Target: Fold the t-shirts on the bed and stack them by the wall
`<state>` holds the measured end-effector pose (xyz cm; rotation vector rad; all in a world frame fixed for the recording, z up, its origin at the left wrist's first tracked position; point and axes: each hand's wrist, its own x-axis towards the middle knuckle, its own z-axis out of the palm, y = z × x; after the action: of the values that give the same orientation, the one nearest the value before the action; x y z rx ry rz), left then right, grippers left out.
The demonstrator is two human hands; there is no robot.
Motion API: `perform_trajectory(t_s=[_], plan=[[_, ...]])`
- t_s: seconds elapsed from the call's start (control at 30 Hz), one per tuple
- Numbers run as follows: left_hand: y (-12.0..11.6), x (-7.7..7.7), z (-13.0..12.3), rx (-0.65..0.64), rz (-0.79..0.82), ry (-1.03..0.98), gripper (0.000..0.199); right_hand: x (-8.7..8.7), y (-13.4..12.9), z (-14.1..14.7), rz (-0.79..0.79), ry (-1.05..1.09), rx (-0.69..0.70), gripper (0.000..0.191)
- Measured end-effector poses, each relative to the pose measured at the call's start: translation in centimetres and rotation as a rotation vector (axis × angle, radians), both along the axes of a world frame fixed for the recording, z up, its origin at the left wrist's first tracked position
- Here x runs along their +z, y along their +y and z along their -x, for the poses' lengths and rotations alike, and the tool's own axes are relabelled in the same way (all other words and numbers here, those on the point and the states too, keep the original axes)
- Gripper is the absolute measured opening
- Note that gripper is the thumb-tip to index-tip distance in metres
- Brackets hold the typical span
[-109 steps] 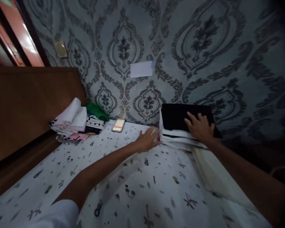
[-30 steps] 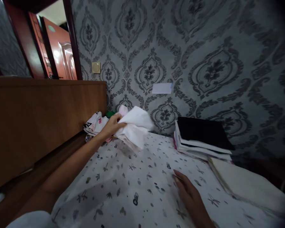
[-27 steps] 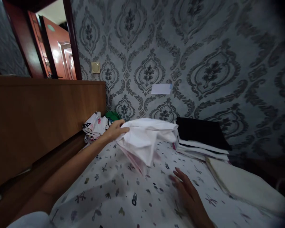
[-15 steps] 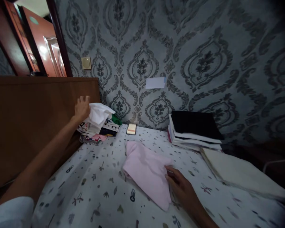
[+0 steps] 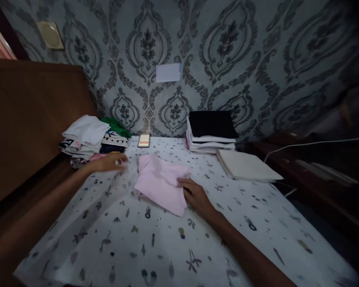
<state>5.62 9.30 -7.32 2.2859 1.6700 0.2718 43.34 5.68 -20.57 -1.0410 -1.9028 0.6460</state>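
Touching the right edge of a pale pink, loosely folded fabric piece point(image 5: 161, 181), the right hand point(image 5: 196, 195) has its fingers bent; whether they grip or merely rest cannot be told. The left hand point(image 5: 110, 162) is blurred, between the pink piece and a mixed-colour pile of folded clothes point(image 5: 85, 133); its degree of opening, and any hold, cannot be determined.

The pink piece lies flat, somewhat creased, mid-surface on a white sheet printed with small plant motifs point(image 5: 167, 249). A green cloth point(image 5: 115, 126) sits at the pile's rear. Near the wall lies a small rectangular device with a lit face point(image 5: 144, 140). To its right stands a neat black-topped fabric stack point(image 5: 212, 124), with a cream folded cloth point(image 5: 249, 165) just beside it.

A brown wooden panel point(image 5: 32, 115) bounds the left. Grey damask-patterned wallpaper point(image 5: 227, 75) carries a white paper rectangle point(image 5: 167, 73) and a beige square fitting point(image 5: 50, 35). Lighting is dim; a pale cable point(image 5: 317, 144) crosses the dark right side.
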Motion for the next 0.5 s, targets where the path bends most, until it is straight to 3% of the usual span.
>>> perform_trajectory(t_s=[0.03,0.07,0.1,0.17,0.23,0.33,0.43,0.5], plan=[[-1.5,-1.4,-2.1,-0.147,0.182,-0.028,0.045,0.2,-0.2,0.2,-0.002,0.026,-0.012,0.021],[-3.0,-2.9,-3.9,-0.218,0.234,-0.044,0.055,0.6,-0.5,0.3,0.001,0.040,-0.021,0.022],[-4.2,-4.4,-5.5,-0.196,0.189,-0.052,0.056,1.1,-0.8,0.4,0.005,0.051,-0.032,0.022],[-5.7,-6.7,-7.5,-0.093,0.066,-0.156,0.038,2.7,-1.3,0.5,-0.021,0.085,-0.057,0.021],[-5.8,-7.8,-8.1,0.004,-0.026,-0.242,0.023,5.0,-1.7,0.4,-0.103,0.153,-0.105,0.014],[-4.1,-6.8,-7.0,0.085,-0.085,-0.356,0.016,9.4,-2.0,-0.2,-0.262,0.269,-0.200,0.008],[-2.9,-3.4,-5.4,0.111,-0.227,-0.544,0.012,14.0,-2.5,-0.7,-0.406,0.340,-0.275,0.009],[-3.3,-0.4,-4.9,0.103,-0.362,-0.602,0.013,16.7,-3.2,-0.7,-0.527,0.375,-0.303,0.010]])
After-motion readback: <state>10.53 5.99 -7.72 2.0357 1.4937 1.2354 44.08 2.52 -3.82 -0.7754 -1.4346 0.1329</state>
